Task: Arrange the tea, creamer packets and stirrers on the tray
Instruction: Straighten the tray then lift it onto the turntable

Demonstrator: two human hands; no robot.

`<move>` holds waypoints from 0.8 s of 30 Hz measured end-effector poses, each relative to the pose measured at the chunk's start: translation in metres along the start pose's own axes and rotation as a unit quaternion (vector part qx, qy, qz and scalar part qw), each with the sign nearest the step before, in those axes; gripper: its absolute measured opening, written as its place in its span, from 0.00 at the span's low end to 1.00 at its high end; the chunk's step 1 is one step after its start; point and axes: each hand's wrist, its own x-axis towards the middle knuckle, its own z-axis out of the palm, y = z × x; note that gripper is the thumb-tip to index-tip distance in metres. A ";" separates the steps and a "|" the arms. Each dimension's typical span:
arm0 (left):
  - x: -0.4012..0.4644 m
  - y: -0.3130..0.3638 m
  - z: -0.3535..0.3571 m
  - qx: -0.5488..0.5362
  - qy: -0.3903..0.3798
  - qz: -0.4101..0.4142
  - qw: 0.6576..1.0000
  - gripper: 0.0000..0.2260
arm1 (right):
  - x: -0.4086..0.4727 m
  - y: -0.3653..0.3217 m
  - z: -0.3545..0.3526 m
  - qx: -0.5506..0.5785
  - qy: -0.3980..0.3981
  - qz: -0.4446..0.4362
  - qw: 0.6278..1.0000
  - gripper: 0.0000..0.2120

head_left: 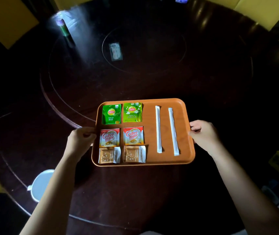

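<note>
An orange tray (184, 116) lies on the dark round table. Two green tea packets (111, 114) (132, 112) sit side by side at its far left. Below them are two red creamer packets (109, 137) (133, 135), then two brown sachets (109, 155) (134, 154) at the near edge. Two white wrapped stirrers (158, 128) (173, 131) lie lengthwise on the right half. My left hand (81, 139) grips the tray's left rim. My right hand (203, 133) grips the right rim.
A dark round table (135, 192) with an inset turntable ring holds a clear packet (116, 51) at its centre and a bottle (64, 28) at the far left. A white bin (40, 184) stands below the near-left edge. Yellow chairs surround the table.
</note>
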 end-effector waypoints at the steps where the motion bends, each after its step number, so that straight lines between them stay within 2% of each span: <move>1: 0.010 0.006 0.001 0.002 -0.001 0.006 1.000 0.12 | 0.010 -0.003 0.000 -0.003 0.001 0.002 1.000 0.09; 7: 0.067 0.034 0.017 0.033 0.009 0.040 0.999 0.12 | 0.076 -0.007 0.003 -0.016 0.012 0.012 1.000 0.09; 24: 0.122 0.026 0.065 0.043 0.003 0.003 0.999 0.11 | 0.149 0.014 0.040 -0.090 0.019 0.004 0.996 0.06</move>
